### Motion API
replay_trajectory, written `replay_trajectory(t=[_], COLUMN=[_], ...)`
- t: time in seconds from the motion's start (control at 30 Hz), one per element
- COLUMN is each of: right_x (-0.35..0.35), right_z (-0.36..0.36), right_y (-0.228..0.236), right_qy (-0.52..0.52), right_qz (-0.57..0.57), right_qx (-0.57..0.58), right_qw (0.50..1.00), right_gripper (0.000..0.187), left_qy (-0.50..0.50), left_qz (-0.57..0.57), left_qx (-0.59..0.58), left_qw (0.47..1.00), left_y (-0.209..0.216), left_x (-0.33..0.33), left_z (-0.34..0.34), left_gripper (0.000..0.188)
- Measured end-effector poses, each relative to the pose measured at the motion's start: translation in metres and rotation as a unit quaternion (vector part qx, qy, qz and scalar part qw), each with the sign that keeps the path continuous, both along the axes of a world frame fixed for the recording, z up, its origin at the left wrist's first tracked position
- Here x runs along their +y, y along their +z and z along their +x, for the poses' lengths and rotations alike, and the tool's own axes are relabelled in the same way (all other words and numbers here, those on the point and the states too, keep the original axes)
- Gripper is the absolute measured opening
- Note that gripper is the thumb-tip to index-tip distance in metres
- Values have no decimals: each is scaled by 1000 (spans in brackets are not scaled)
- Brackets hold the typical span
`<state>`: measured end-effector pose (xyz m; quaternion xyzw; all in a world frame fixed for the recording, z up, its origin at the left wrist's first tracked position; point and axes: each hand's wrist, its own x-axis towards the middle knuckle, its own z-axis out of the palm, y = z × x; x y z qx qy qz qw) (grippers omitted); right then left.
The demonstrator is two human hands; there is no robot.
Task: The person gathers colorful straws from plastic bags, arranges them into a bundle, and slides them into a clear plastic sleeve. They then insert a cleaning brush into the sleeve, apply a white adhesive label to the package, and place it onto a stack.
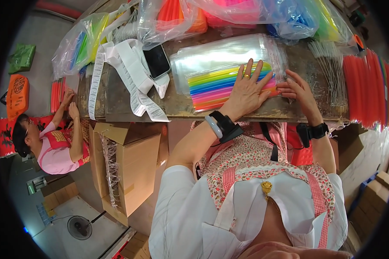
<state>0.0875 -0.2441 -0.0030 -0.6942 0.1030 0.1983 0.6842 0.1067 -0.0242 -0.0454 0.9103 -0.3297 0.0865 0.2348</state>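
Note:
A flat row of coloured plastic straws [216, 87], yellow through green, blue, pink and orange, lies on the wooden table [181, 113]. It rests on or inside clear plastic bags; I cannot tell which. My left hand [248, 90] is spread flat over the right part of the row, a ring on one finger. Beside the row's right end is my right hand [301, 93], its fingers apart and slightly bent, with nothing visible in them. Those fingertips are close to the straw ends; contact is unclear. A stack of clear plastic bags [229, 52] lies just behind.
Thin wire pieces [331, 71] and bundled red straws [367, 88] are to the right. Label strips [124, 71] and a phone [156, 61] lie left. Bags of coloured straws [177, 17] line the back. An open carton [136, 166] stands below; a co-worker [52, 149] works far left.

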Motion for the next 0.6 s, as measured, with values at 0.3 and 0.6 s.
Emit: replay_trajectory(t=[0.3, 0.6], right_x=[4, 23], right_z=[-12, -11], right_y=[13, 22], right_qy=[-6, 47], right_qz=[-41, -129], right_qx=[-41, -115], right_qw=[998, 984], right_gripper=[64, 62], left_qy=[-5, -9], left_qz=[-12, -25], left_qx=[7, -1], left_qw=[1000, 1000], left_y=[2, 1], left_x=[1, 0], left_z=[-2, -1], left_gripper=[55, 55])
